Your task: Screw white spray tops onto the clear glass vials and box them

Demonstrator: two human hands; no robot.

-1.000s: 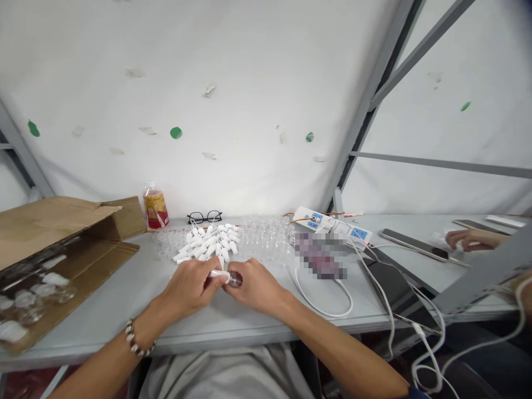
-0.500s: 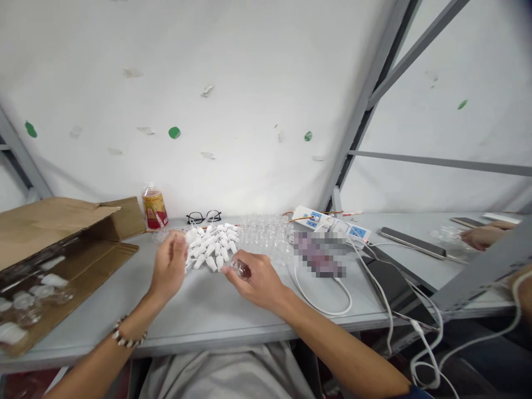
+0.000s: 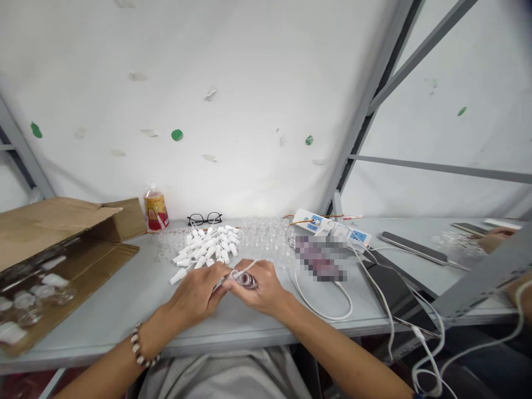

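My right hand (image 3: 266, 285) is closed round a small clear bottle (image 3: 248, 280), its open threaded neck showing between thumb and fingers. Pressed close against it, my left hand (image 3: 198, 291) pinches a piece with a thin white stem (image 3: 248, 267) and a pale round end; the fingers hide much of this piece. The stem slants up over the bottle's mouth. Just beyond my hands lies a heap of white caps (image 3: 208, 244), a few with thin stems. Clear small bottles (image 3: 266, 235) stand grouped to the right of the heap, and more clear pieces (image 3: 166, 244) lie left of it.
An open cardboard box (image 3: 95, 260) at left holds several white-capped clear bottles. Behind are a drink bottle (image 3: 156, 209) and eyeglasses (image 3: 204, 218). A power strip (image 3: 310, 220), white cables and a phone (image 3: 413, 247) occupy the right side. Another person's hand (image 3: 496, 239) shows far right.
My left hand has moved from the heap's left side, right and toward me, to meet my right hand. The white stem now shows over the bottle, whose threaded mouth has turned into view.
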